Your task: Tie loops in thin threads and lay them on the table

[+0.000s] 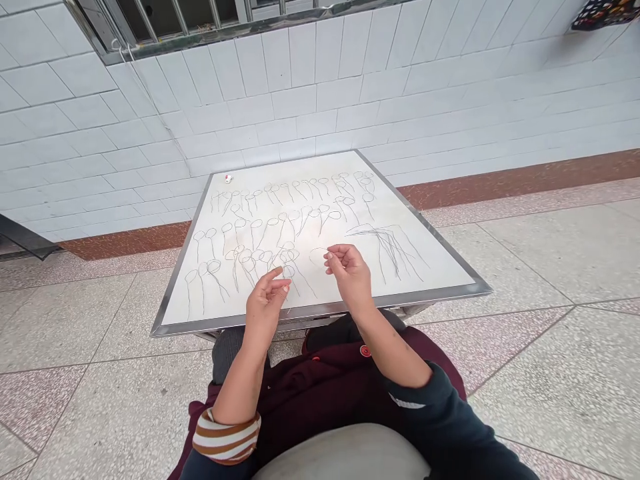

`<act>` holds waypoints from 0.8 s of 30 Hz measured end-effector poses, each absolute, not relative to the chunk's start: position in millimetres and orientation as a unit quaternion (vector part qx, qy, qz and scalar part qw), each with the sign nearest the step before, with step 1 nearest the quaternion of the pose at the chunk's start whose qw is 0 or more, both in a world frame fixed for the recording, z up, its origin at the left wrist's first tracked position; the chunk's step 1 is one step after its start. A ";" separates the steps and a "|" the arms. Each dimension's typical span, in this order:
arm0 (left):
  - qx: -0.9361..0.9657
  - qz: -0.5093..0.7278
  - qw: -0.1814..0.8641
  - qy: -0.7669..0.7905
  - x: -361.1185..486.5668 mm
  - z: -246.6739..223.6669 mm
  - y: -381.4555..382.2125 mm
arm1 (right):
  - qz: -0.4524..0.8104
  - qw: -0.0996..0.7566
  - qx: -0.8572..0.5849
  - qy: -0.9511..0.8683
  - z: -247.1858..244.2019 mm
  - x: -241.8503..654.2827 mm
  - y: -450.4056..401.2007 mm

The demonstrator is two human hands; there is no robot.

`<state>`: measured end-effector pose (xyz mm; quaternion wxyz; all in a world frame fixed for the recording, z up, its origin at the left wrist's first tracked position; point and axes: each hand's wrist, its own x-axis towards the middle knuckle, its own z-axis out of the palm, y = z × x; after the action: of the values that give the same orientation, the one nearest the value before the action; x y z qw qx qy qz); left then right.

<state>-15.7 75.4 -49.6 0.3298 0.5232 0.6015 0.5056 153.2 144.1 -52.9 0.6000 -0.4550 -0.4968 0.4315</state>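
Observation:
My right hand [349, 268] is above the front of the white table, thumb and fingertips pinched on a thin wire loop [318, 257] that sticks out to the left. To its left is my left hand [269, 297], its thumb and index finger close together with a small gap; no held object can be made out there. Rows of thin dark wires with looped ends [283, 217] lie across the tabletop. Right of my right hand is a loose bunch of straight wires [393, 250].
The white table [450, 270] has a grey metal edge. A small white and red item [229, 179] sits at its far left corner. Behind stands a white tiled wall [300, 127] with a barred window [185, 20]. A patterned cloth [603, 13] shows at the upper right.

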 end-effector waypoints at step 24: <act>0.326 0.631 0.537 0.455 17.7 -30.4 20.2 | 0.682 0.459 -0.309 -0.478 -32.6 137.3 73.0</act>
<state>17.7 20.2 -30.4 0.5366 0.3261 0.4555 0.6310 137.3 73.0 -32.6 0.4593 -0.3091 -0.4781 0.6818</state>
